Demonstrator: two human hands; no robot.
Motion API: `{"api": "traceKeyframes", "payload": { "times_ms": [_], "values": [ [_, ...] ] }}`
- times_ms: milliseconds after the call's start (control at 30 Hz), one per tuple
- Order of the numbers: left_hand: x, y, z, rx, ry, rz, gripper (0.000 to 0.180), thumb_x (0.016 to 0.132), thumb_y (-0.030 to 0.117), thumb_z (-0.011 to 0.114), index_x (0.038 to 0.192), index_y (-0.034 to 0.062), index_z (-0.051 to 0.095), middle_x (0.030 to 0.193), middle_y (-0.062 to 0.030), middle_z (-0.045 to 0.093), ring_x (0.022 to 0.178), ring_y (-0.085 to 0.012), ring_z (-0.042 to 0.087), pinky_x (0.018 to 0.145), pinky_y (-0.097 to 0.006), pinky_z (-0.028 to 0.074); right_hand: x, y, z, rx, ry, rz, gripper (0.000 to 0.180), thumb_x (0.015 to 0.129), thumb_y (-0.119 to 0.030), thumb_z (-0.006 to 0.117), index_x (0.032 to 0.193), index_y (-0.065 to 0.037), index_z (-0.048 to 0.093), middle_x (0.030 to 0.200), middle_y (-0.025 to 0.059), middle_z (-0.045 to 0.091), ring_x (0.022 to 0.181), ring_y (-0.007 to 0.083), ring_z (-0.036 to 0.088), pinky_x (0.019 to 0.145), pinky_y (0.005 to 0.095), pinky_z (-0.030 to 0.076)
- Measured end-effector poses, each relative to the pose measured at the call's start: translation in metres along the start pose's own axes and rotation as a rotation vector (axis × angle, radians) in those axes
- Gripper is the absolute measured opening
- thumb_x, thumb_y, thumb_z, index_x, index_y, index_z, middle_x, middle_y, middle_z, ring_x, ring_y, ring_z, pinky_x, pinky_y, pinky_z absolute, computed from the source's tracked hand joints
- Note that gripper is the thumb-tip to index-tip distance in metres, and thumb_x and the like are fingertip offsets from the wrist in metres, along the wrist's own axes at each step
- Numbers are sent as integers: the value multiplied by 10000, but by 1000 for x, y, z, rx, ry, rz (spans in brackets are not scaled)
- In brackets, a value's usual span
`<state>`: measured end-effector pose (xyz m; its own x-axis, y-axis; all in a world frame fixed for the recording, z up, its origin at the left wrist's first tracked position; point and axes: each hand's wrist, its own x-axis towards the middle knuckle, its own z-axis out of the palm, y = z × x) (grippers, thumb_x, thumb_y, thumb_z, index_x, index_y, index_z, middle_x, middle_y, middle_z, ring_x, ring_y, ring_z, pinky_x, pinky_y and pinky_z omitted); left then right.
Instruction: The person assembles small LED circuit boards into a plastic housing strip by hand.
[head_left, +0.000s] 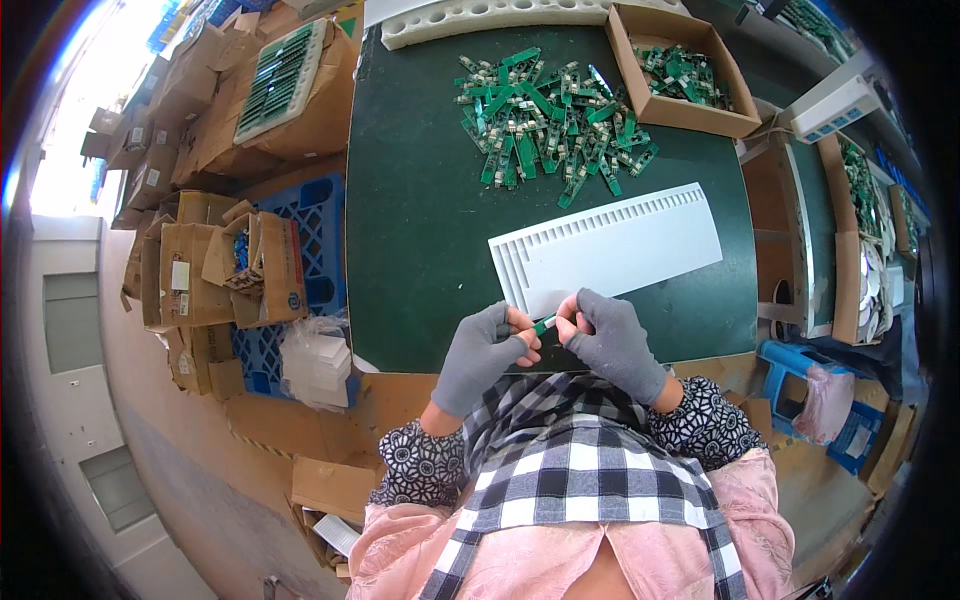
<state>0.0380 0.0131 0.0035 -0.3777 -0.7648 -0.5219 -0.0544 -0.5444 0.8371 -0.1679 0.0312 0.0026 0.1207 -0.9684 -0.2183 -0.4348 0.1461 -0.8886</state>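
Observation:
Near the front edge of the dark green table, my left hand (490,350) and my right hand (610,335), both in grey fingerless gloves, meet over a small green circuit board (543,325). The left fingers pinch its green part. At its pale end, the right thumb and fingertips close in, partly covering it. Just beyond my hands lies a white slotted plastic tray (620,245), tilted up toward the right, with a row of slots along its far edge. Behind it spreads a loose pile of green circuit boards (550,120) with pale metal connectors.
A cardboard box (685,115) of similar boards stands at the table's back right. A white foam strip with round holes (470,22) lies along the back edge. Left of the table are cartons (190,270) on a blue plastic pallet (318,240). A blue stool (790,385) stands at right.

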Motion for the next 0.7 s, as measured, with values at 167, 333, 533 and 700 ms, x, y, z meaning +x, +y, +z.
{"api": "traceKeyframes", "payload": {
  "times_ms": [167,333,533,700],
  "values": [
    [2,-1,-1,-2,-1,15,127,924,52,603,976,-64,606,876,-138,681,758,-171,695,688,-245,569,2,-1,1,6,11,-10,121,871,-169,710,903,-70,649,567,17,478,506,108,464,497,295,388],
    [6,0,-3,-34,8,15,139,927,57,612,988,-67,610,882,-143,684,771,-176,695,697,-254,574,8,5,-6,90,172,-41,166,886,-176,711,935,-40,628,601,12,492,511,93,467,490,294,385],
    [-3,9,2,-6,-99,105,165,946,93,602,995,-65,602,884,-120,673,791,-173,672,755,-281,557,0,-9,-39,369,-41,92,199,937,-226,680,964,-31,647,668,-34,533,531,44,477,496,217,384],
    [-2,-2,8,-20,5,126,233,969,134,580,1109,-53,577,988,-124,654,894,-163,651,777,-280,542,53,-7,-132,565,373,-139,230,970,-249,639,945,-21,658,665,-40,529,513,40,468,481,198,365]
  ]
}}
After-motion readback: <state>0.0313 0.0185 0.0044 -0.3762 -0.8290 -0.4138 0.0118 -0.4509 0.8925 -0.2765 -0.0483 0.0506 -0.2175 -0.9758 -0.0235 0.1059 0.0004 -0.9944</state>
